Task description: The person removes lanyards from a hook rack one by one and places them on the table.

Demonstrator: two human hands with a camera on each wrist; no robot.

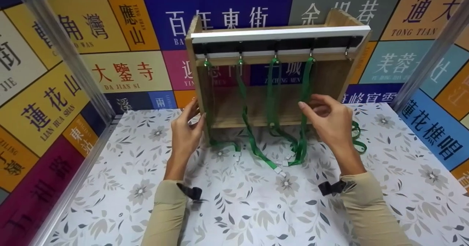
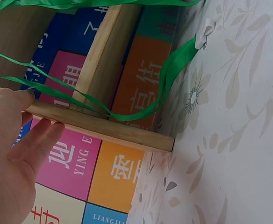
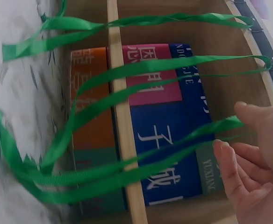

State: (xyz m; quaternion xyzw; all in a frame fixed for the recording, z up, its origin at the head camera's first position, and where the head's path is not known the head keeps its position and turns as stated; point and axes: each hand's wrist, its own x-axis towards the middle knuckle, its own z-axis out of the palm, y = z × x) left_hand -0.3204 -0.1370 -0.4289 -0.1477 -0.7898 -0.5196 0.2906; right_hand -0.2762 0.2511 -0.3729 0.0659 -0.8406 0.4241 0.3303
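Note:
A wooden rack [image 1: 227,106] stands upright on the table, with a black strip [image 1: 258,47] of hooks across its top front. Several green lanyards hang from the hooks, and their white clips [image 1: 280,171] lie on the table. My left hand [image 1: 187,127] holds the rack's left side panel [image 2: 104,128], its thumb and fingers on either side of the edge. Close to the rightmost hanging lanyard [image 1: 305,88] is my right hand [image 1: 331,121]. In the right wrist view, that strap passes between its parted thumb and index finger, without a pinch.
The rightmost hook [image 1: 348,54] bears no lanyard. Another green lanyard [image 1: 359,146] lies on the table beyond my right wrist. A flower-patterned cloth [image 1: 253,213] covers the table. Colourful printed wall panels [image 1: 126,72] stand behind and at both sides.

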